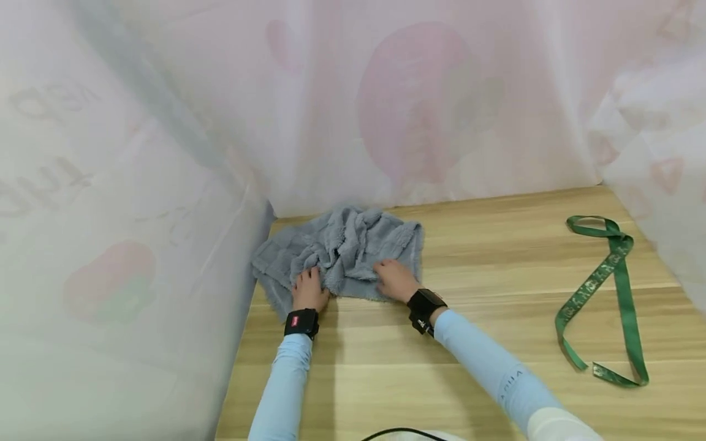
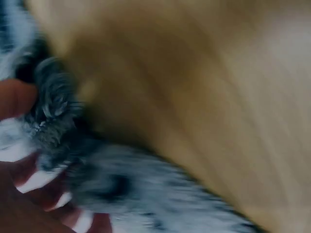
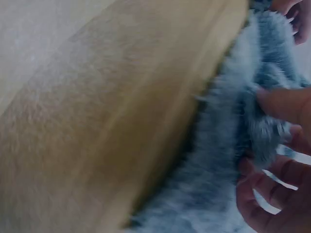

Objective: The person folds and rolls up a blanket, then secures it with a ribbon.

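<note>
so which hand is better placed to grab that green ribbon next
Right. The right hand grips the fluffy grey towel on the side nearer the green ribbon; the left hand is farther away, by the curtain.

From the head view we look forward and down over the wooden table (image 1: 496, 380) from above our own forearms, far enough back to take in the whole surface, with the grey fluffy cloth (image 1: 342, 251) toward eleven o'clock of centre and the green ribbon (image 1: 618, 288) out at three o'clock. Our left wrist view sits almost against the cloth (image 2: 146, 194), blurred, its fingers (image 2: 29, 179) at seven o'clock and the tabletop (image 2: 218, 97) filling one o'clock. Our right wrist view is equally close, the cloth (image 3: 218, 170) at four o'clock, the table (image 3: 97, 136) at nine o'clock. All three share the cloth's near edge on the wood
</note>
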